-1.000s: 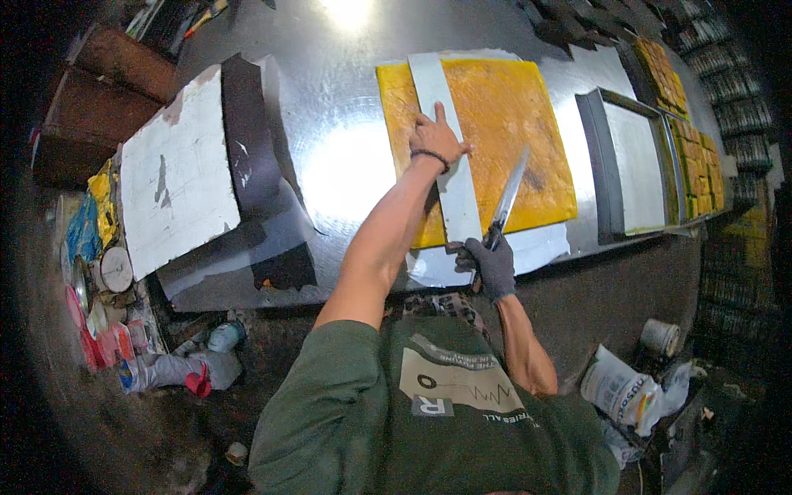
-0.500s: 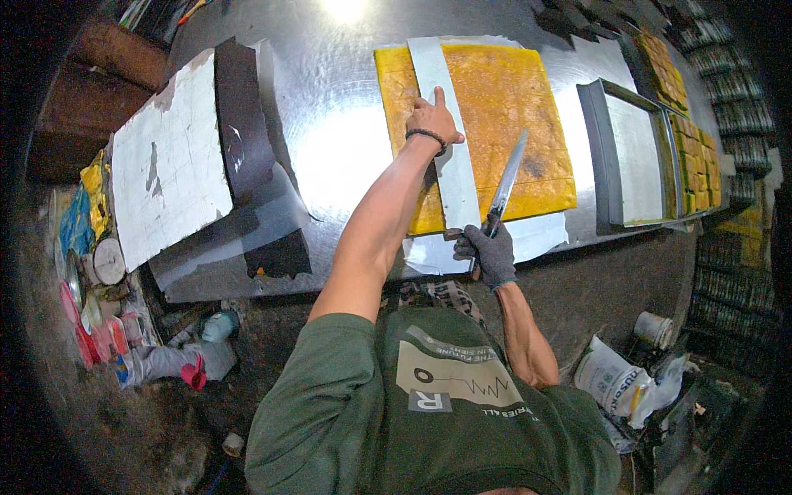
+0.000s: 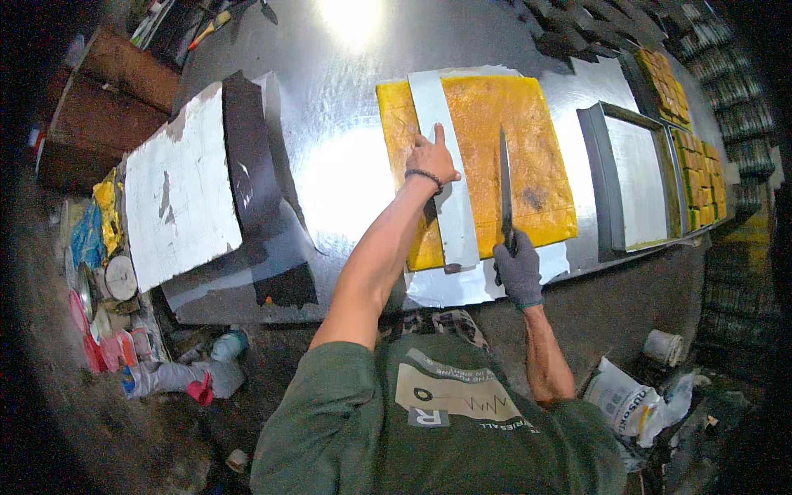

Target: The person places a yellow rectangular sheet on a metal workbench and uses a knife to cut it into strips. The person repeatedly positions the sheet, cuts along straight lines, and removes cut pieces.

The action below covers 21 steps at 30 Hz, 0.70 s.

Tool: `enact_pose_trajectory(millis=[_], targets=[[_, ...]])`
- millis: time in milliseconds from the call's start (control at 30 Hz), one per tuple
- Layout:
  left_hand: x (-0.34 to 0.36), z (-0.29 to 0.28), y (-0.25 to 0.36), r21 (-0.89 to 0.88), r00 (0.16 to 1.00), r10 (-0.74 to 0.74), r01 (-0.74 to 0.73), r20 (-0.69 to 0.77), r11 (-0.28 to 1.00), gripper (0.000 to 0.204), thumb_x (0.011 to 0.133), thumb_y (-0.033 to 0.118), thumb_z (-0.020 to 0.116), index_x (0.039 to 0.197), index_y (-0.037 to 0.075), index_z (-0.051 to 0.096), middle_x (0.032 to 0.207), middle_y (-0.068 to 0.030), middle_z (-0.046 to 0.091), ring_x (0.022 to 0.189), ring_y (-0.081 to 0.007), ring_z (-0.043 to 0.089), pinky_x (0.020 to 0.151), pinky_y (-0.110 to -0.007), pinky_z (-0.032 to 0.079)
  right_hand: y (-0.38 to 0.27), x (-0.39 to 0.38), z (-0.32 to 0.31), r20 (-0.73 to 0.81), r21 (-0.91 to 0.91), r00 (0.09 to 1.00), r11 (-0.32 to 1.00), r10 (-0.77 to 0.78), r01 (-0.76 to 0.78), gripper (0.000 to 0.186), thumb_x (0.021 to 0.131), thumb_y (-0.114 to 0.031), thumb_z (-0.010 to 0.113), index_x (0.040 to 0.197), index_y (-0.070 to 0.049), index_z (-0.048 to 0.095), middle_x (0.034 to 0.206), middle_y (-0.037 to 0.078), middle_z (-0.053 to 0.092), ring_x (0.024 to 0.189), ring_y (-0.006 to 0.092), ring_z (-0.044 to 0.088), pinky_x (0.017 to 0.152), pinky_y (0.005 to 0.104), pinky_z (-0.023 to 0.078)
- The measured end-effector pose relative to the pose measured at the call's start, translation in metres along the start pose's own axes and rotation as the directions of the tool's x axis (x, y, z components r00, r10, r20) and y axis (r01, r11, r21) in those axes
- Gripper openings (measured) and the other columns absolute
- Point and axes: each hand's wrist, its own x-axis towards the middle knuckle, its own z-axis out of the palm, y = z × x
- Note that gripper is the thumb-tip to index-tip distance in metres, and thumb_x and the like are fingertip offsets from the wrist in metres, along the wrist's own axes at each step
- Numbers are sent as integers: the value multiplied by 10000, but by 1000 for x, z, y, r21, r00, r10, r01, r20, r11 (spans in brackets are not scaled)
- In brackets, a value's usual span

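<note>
A square yellow-orange slab (image 3: 540, 148) with a glossy, mottled top lies on a white sheet (image 3: 433, 289). Across its left part runs a flat pale straightedge strip (image 3: 457, 219), front to back. My bare left hand (image 3: 432, 158) presses down on this strip, index finger and thumb stretched apart. In a dark grey glove, my right hand (image 3: 520, 271) is closed round the handle of a long knife (image 3: 506, 177). The blade points away from me over the slab, to the right of the strip. Whether its edge touches the slab, I cannot tell.
On the shiny metal table (image 3: 338, 107), a white board (image 3: 183, 194) leans over dark sheets (image 3: 256, 177) at left. A shallow metal frame (image 3: 606, 181) stands at right, beside cut yellow blocks (image 3: 700, 177). A brush (image 3: 210, 29) lies far left; a white sack (image 3: 619, 400) sits below right.
My right hand has shifted right with the knife, whose blade has swung from slanting to nearly in line front to back. My left hand stays on the strip. The whole view has tilted slightly.
</note>
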Motion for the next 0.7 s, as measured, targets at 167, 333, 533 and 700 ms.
enact_pose_trajectory(millis=[167, 333, 533, 700], targets=[[2, -2, -2, 19, 999, 28, -28, 27, 999, 1253, 645, 384, 913, 1583, 109, 127, 1389, -423, 375, 1164, -500, 578, 974, -500, 517, -20, 72, 12, -5, -31, 917, 917, -398, 398, 482, 926, -134, 575, 1374, 26, 496, 906, 144, 634, 669, 182, 629, 575, 348, 530], [3, -6, -2, 31, 997, 61, -63, 55, 998, 1282, 634, 325, 926, 1582, 89, 96, 1381, -471, 339, 1168, -552, 550, 984, -520, 501, -48, 152, 53, -51, -302, 770, 745, -636, 595, 574, 899, -146, 576, 1427, 34, 441, 1172, 294, 617, 1043, 408, 620, 910, 465, 499], [3, -10, -4, 40, 990, 97, -101, 101, 994, 1344, 603, 292, 937, 1582, 72, 43, 1373, -491, 310, 1151, -573, 546, 973, -510, 511, -101, 192, 69, 123, -173, 943, 929, -311, 328, 567, 904, -180, 543, 1418, 40, 445, 1192, 341, 595, 1102, 472, 584, 944, 509, 475], [5, -8, -10, 41, 985, 130, -135, 115, 990, 1372, 594, 252, 933, 1584, 72, 1, 1300, -481, 373, 1028, -577, 597, 899, -513, 541, -108, 198, 69, 131, -213, 913, 888, -387, 407, 474, 945, -277, 571, 1277, 45, 469, 1087, 350, 618, 1049, 492, 613, 871, 536, 508]])
